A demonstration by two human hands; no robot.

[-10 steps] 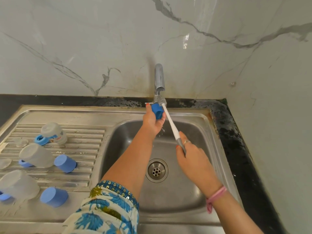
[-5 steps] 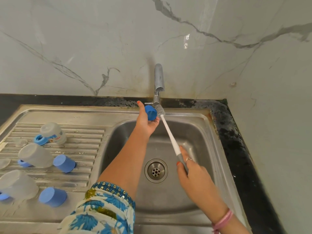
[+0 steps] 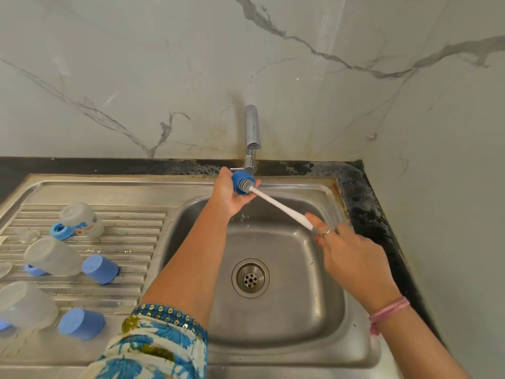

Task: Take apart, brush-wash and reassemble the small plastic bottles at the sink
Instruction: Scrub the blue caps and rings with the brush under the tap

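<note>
Below the tap (image 3: 252,127), the left hand (image 3: 228,194) fingers grip the blue cap (image 3: 240,181); the right hand (image 3: 352,255) fingers hold the brush (image 3: 278,205), its bristles inside the cap.

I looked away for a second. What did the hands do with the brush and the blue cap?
The right hand pushed the brush forward, so its bristles went inside the blue cap; before, they were beside it. The left hand turned the cap's opening toward the brush. Both hands kept their hold. The bottles and caps on the drainboard stayed put.
</note>
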